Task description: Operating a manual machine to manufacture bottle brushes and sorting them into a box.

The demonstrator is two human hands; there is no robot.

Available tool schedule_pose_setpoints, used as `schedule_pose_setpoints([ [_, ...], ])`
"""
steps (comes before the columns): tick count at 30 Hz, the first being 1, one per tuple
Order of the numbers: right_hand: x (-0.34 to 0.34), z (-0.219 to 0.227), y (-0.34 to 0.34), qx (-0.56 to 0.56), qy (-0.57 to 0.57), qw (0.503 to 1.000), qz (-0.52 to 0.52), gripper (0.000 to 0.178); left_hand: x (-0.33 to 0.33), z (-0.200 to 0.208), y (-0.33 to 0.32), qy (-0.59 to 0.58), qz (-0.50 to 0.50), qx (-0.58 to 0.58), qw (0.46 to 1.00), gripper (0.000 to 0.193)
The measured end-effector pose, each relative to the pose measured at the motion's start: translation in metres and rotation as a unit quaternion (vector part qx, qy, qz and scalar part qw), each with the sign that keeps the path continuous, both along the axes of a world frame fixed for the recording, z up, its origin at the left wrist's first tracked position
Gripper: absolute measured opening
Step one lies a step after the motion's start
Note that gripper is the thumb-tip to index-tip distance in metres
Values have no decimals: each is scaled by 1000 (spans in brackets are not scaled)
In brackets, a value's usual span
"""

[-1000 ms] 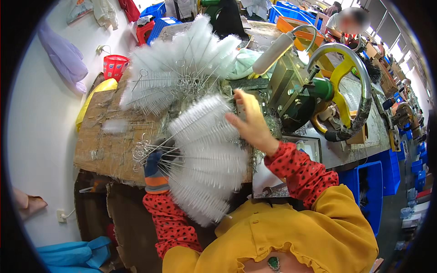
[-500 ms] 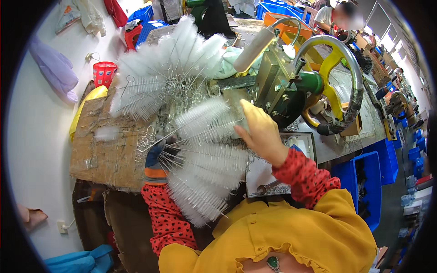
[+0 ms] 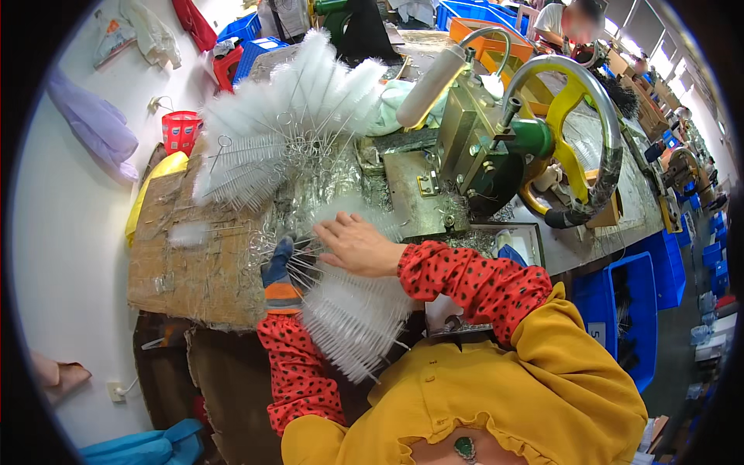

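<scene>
My left hand (image 3: 279,262), in a blue and orange glove, is closed around the wire stems of a bunch of white bristle tube brushes (image 3: 353,314). Their looped wire ends stick out to the left, and the bristles fan out to the right and toward me. Bare, my right hand (image 3: 358,246) lies over the upper brushes of the bunch with its fingers stretched out and apart, partly covering them. A large heap of similar brushes (image 3: 298,101) rests beyond, loops toward me. One small brush (image 3: 190,234) lies alone on the cardboard at the left.
Worn, taped cardboard (image 3: 198,283) covers the bench. A green machine with a yellow-spoked handwheel (image 3: 572,116) stands at the right, a metal plate (image 3: 412,194) before it. Blue crates (image 3: 635,325) sit lower right. A red basket (image 3: 180,132) is by the wall. Another person (image 3: 552,23) sits far back.
My right hand has swung left and down from beside the machine onto the held brushes. My left hand keeps its grip, and the view has shifted slightly.
</scene>
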State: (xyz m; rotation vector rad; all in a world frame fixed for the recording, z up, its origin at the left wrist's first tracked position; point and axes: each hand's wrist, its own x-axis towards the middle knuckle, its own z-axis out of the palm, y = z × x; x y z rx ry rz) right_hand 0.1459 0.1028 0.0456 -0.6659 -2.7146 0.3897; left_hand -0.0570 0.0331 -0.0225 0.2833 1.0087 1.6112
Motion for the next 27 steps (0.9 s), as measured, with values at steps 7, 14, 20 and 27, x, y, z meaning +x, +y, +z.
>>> schedule_pose_setpoints([
  [7, 150, 94, -9, 181, 257, 944, -99, 36, -25, 44, -36, -73, -174, 193, 963, 38],
  [14, 277, 113, -2, 447, 246, 719, -472, 54, 10, -4, 49, -50, -238, 21, 970, 40],
  [20, 306, 83, 2, 184, 340, 777, -496, 50, 0, 0, 58, -82, -241, 56, 966, 38],
  [27, 351, 140, 42, 228, 152, 841, -467, 47, 8, 18, 98, -56, -317, 43, 946, 30],
])
